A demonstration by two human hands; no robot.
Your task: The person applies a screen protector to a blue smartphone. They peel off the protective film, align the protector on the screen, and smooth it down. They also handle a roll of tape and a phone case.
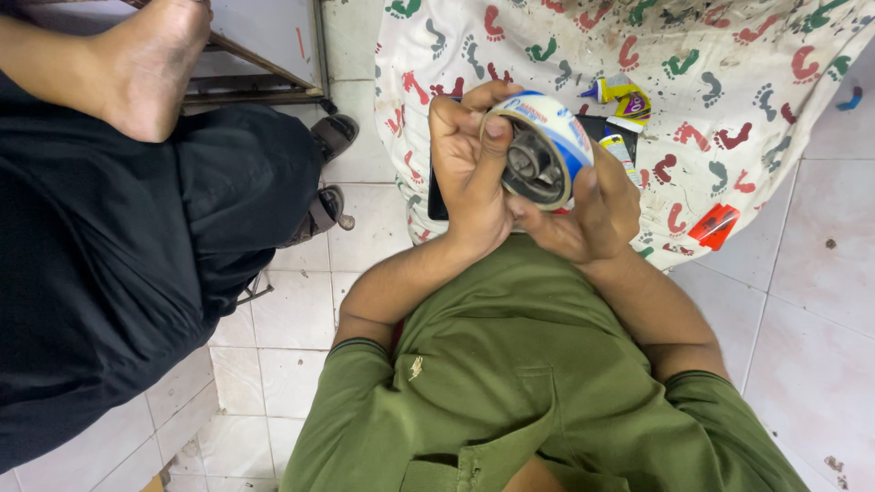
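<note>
My left hand (pixel 469 169) and my right hand (pixel 592 210) both grip a small round tin (pixel 542 150) with a white and blue label, held up in front of my chest. Its open end faces me and shows a dark, shiny inside. My left thumb presses on the tin's rim at the upper left. Fingers of my right hand curl under and behind the tin. Below the hands are my green shirt and both forearms.
A white cloth (pixel 729 73) printed with red, green and grey footprints lies on the tiled floor, with small tubes (pixel 620 96) and a red packet (pixel 714 225) on it. Another person in black clothing (pixel 109 255) sits at the left, one bare foot (pixel 150 59) raised.
</note>
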